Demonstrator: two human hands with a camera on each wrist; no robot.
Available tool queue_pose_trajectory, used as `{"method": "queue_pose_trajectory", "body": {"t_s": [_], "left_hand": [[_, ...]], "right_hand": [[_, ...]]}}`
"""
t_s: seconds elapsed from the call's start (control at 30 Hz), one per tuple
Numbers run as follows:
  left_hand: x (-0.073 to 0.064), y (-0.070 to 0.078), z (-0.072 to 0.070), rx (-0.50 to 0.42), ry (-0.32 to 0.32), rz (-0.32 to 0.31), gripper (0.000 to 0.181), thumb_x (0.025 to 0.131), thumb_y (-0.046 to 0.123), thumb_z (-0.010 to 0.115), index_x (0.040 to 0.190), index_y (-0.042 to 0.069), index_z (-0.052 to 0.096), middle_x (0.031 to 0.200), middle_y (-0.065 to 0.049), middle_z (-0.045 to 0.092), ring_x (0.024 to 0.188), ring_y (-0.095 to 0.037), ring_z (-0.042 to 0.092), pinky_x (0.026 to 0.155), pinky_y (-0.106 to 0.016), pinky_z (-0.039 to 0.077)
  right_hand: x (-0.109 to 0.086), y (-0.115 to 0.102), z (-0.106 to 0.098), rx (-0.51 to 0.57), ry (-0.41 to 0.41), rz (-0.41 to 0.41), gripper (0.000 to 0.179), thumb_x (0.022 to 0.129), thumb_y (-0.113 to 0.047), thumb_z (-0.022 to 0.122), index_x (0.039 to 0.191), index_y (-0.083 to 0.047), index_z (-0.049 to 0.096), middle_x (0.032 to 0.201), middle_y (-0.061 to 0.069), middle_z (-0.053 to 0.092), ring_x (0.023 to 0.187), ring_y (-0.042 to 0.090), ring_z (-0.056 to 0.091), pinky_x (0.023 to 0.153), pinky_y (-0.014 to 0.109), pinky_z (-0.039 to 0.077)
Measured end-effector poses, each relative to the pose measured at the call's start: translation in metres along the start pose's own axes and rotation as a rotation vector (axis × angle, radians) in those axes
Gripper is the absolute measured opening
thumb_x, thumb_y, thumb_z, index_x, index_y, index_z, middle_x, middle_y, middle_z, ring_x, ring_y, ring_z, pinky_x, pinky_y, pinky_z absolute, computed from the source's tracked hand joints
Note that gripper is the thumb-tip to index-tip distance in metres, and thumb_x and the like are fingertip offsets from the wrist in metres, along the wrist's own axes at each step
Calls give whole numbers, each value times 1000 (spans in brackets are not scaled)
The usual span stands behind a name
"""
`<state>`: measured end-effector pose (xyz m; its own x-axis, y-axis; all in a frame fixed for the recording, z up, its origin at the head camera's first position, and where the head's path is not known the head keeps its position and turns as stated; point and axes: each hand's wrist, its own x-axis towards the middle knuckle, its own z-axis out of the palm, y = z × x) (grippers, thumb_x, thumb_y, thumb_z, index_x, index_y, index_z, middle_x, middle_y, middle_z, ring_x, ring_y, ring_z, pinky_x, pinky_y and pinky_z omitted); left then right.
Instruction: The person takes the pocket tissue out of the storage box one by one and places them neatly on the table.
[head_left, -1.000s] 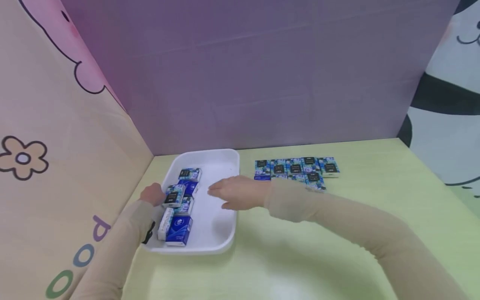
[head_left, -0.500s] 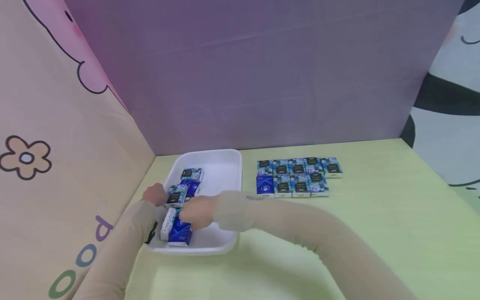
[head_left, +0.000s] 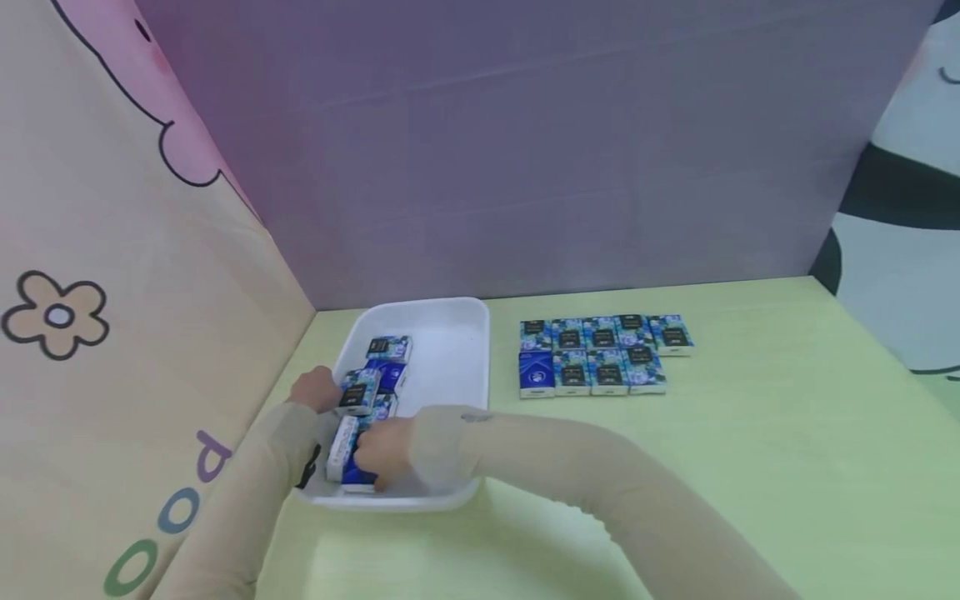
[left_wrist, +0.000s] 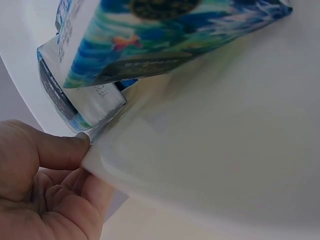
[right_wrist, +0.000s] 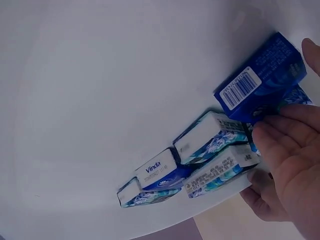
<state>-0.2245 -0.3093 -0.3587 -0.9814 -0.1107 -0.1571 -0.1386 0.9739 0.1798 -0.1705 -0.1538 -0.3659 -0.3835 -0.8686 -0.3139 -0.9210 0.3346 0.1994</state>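
Note:
A white plastic tray (head_left: 463,350) holds several pocket tissue packs, some blue, some flower-printed. My left hand (head_left: 315,389) pinches the tray's left rim; the left wrist view shows its thumb (left_wrist: 67,150) on top of the edge. Beside it lies a flower-printed pack (head_left: 360,392). My right hand (head_left: 386,454) is over the blue tissue pack (right_wrist: 262,77) at the tray's near end, partly covering it in the head view. In the right wrist view, its nearly straight fingers (right_wrist: 280,145) touch one side of that pack, while the thumb stands slightly apart at the other.
To the right of the tray, several tissue packs (head_left: 607,368) lie in two rows on the pale green table (head_left: 750,433). One of these is a blue pack (head_left: 536,373). A purple backdrop (head_left: 525,167) rises behind, and a printed cloth wall (head_left: 150,275) borders the left.
My right hand has moved left and down from above the tray's middle to the blue tissue pack at its near end. The left hand stays on the rim.

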Motion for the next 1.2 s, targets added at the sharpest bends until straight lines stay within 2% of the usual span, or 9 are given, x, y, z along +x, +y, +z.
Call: {"method": "queue_pose_trajectory", "body": {"t_s": [0.3, 0.43, 0.5, 0.57, 0.67, 0.73, 0.83, 0.97, 1.2], "left_hand": [[4, -1, 2, 22, -2, -2, 25, 76, 8, 47, 87, -13, 55, 84, -26, 59, 74, -34, 57, 68, -44, 48], [7, -2, 3, 23, -6, -13, 26, 76, 9, 47, 88, -13, 55, 85, -26, 59, 75, -34, 57, 69, -44, 48], [8, -3, 4, 20, -4, -14, 26, 76, 9, 47, 89, -13, 55, 85, -26, 60, 75, -34, 57, 68, -44, 48], [8, -3, 4, 3, -5, -23, 26, 76, 9, 47, 89, -12, 55, 84, -25, 59, 73, -33, 56, 67, -43, 48], [8, -4, 5, -16, -9, -31, 25, 77, 9, 48, 88, -12, 55, 82, -23, 59, 70, -30, 55, 64, -40, 48], [8, -3, 5, -27, -8, -36, 24, 77, 9, 48, 87, -11, 56, 80, -22, 59, 68, -28, 54, 62, -39, 47], [8, -3, 6, -20, 4, -25, 25, 76, 9, 49, 87, -12, 57, 79, -21, 60, 67, -27, 54, 60, -38, 47], [7, -1, 5, -21, 2, -24, 26, 76, 8, 49, 90, -13, 57, 80, -22, 60, 67, -28, 54, 61, -39, 47], [6, -1, 3, -40, -31, -62, 25, 76, 8, 50, 91, -11, 57, 79, -20, 60, 68, -27, 55, 61, -36, 47]], "right_hand": [[12, -6, 5, -11, -11, 49, 35, 80, -49, 62, 106, -26, 62, 105, -8, 61, 91, 7, 55, 84, 22, 45], [17, -8, 6, 6, -2, 111, 36, 77, -51, 64, 102, -26, 62, 104, -7, 60, 88, 8, 55, 79, 23, 48], [19, -8, 8, 17, -9, 151, 44, 75, -54, 64, 108, -24, 61, 109, -6, 58, 90, 8, 55, 79, 24, 48], [23, -8, 10, 24, -27, 196, 60, 75, -58, 63, 120, -19, 56, 122, -3, 54, 98, 9, 55, 81, 26, 48], [27, -11, 14, -16, -43, 246, 83, 73, -62, 61, 137, -14, 40, 138, 1, 42, 113, 12, 50, 87, 27, 47], [31, -12, 17, -46, -49, 267, 90, 72, -63, 61, 141, -13, 33, 144, 1, 35, 121, 13, 45, 90, 28, 45], [34, -14, 20, -100, -45, 272, 93, 71, -65, 60, 142, -14, 31, 143, 1, 34, 126, 12, 38, 92, 27, 43], [37, -12, 22, -104, -46, 257, 93, 71, -65, 60, 142, -13, 30, 145, 1, 31, 132, 11, 31, 97, 26, 39], [34, -7, 19, -65, -14, 198, 85, 70, -60, 64, 137, -13, 39, 138, 0, 42, 124, 11, 41, 95, 23, 41]]}}
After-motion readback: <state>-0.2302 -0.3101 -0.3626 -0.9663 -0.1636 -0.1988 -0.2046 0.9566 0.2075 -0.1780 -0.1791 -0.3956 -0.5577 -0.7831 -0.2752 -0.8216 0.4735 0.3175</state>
